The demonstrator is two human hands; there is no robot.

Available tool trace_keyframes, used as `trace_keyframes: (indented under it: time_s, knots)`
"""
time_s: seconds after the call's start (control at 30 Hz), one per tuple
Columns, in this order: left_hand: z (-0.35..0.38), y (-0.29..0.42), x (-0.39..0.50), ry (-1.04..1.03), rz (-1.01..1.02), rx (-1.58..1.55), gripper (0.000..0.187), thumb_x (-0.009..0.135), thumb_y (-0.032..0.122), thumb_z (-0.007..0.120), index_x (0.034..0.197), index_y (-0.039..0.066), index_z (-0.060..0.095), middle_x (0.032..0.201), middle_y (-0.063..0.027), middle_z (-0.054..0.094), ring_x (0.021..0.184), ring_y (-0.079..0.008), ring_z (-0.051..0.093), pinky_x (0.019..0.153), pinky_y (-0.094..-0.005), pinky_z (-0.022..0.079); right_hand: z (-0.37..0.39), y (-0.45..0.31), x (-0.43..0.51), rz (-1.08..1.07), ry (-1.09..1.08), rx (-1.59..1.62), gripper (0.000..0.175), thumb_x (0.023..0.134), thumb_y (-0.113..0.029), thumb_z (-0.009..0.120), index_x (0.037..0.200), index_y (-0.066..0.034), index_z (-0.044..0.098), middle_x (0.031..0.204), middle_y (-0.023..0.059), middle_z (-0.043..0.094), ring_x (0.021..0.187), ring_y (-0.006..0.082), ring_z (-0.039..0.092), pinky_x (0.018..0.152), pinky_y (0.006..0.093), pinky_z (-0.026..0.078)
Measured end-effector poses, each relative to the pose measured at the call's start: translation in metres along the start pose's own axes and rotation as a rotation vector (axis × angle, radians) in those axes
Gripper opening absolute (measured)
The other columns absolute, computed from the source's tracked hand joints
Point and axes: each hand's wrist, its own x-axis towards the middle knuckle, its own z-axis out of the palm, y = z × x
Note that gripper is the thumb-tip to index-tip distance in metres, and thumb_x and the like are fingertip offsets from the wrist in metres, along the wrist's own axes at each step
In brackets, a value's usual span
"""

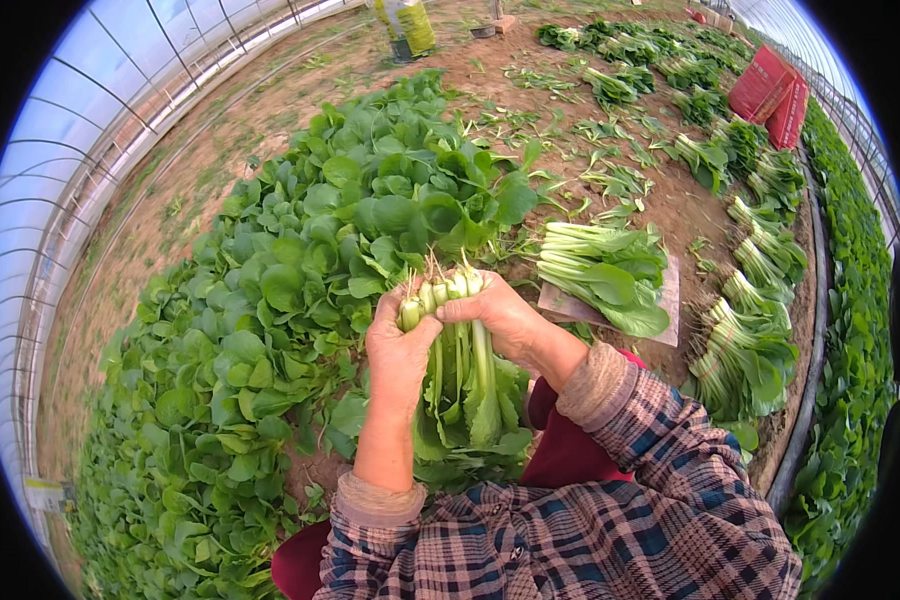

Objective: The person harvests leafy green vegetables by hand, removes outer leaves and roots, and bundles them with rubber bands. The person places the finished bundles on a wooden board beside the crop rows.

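Observation:
Both hands grip one bunch of leafy greens (457, 375) with pale stalks, held roots up and leaves hanging down. My left hand (401, 341) wraps the left side of the stalk bases, its thumb across the front. Around the right side closes my right hand (499, 307), thumb tip close to the left one. Thin roots stick up above the fingers. To the right, a pile of cut greens (604, 274) lies on a flat board (667, 304), stalk ends pointing left.
A dense bed of growing greens (270, 300) spreads ahead and left. Bundled greens (746, 360) line the soil at right, beside a dark hose-like strip (814, 322). Farther off are red printed bags (769, 97), a yellow-green sack (405, 30) and loose trimmed leaves (615, 180).

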Motion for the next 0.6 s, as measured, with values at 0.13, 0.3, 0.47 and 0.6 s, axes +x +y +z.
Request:
trace_keyframes:
  time_s: [0.13,0.3,0.47,0.6]
  knots:
    - [-0.004,0.008,-0.001,-0.134,-0.117,-0.082,0.049,0.081,-0.009,0.062,0.128,0.003,0.055,0.123,-0.0036,0.058,0.109,-0.0125,0.056,0.096,-0.0276,0.045,0.0,0.0,-0.002,0.062,0.004,0.089,0.037,0.076,0.008,0.066,0.112,0.0006,0.063,0.103,0.0063,0.069,0.093,0.0162,0.065,0.086,0.0306,0.052]
    - [-0.017,0.028,-0.002,-0.28,-0.231,-0.099,0.054,0.082,-0.007,0.057,0.135,0.005,0.05,0.131,-0.0041,0.053,0.119,-0.0145,0.051,0.104,-0.0294,0.038,0.004,-0.002,-0.005,0.068,0.039,0.06,0.036,0.075,0.007,0.064,0.11,0.0005,0.065,0.102,0.0066,0.069,0.092,0.0172,0.066,0.086,0.0303,0.052]
    - [-0.017,0.031,-0.005,-0.331,-0.214,-0.013,0.059,0.09,0.014,0.066,0.143,0.007,0.042,0.139,-0.0067,0.047,0.128,-0.017,0.044,0.108,-0.031,0.033,0.007,0.002,-0.004,-0.037,0.097,-0.124,0.036,0.074,0.007,0.069,0.108,-0.0008,0.066,0.098,0.002,0.069,0.086,0.0099,0.064,0.079,0.0258,0.051]
    - [-0.008,0.031,-0.009,-0.259,-0.083,0.005,0.067,0.094,0.042,0.061,0.146,0.007,0.037,0.142,-0.0097,0.044,0.132,-0.0216,0.039,0.111,-0.0339,0.027,0.002,0.004,-0.001,0.019,0.013,-0.101,0.036,0.075,0.007,0.07,0.109,-0.0015,0.066,0.098,0.0018,0.069,0.086,0.0102,0.064,0.08,0.0262,0.051]
